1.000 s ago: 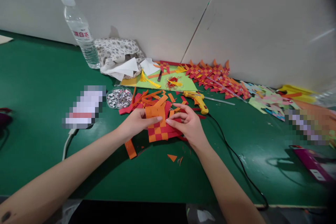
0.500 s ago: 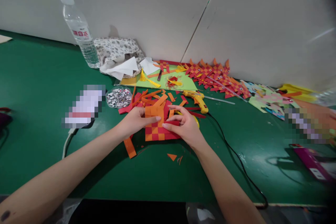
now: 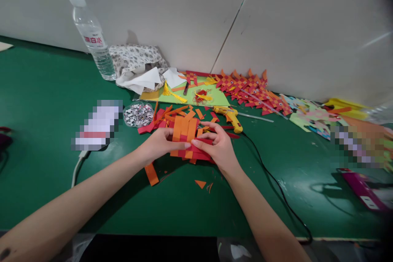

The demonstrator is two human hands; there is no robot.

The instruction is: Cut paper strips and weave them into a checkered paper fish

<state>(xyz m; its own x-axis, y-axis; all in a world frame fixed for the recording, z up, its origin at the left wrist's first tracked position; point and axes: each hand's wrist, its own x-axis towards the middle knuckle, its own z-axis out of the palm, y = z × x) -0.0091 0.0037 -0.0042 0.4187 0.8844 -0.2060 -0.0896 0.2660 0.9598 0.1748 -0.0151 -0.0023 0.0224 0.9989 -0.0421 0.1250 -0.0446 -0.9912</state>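
Between my hands is a woven piece of red and orange paper strips (image 3: 185, 127), held slightly tilted over the table. My left hand (image 3: 161, 144) grips its left side, thumb across the front and fingers behind. From the right, my right hand (image 3: 216, 143) pinches the red strips, its thumb tip close to the left thumb and its other fingers curled. Behind the piece lie loose orange and red paper strips (image 3: 167, 116). One orange strip (image 3: 151, 174) rests below my left hand, and a small orange scrap (image 3: 200, 184) lies nearer to me.
A yellow glue gun (image 3: 230, 115) with a black cord lies right of my hands. Left are a dish of googly eyes (image 3: 138, 114), a blurred-out phone (image 3: 100, 125) and a water bottle (image 3: 93, 41). Woven paper fish (image 3: 251, 90) are piled along the wall.
The woven piece has tipped up and its red strips now lie across the front. My thumbs have come closer together, and the right hand has shifted slightly.
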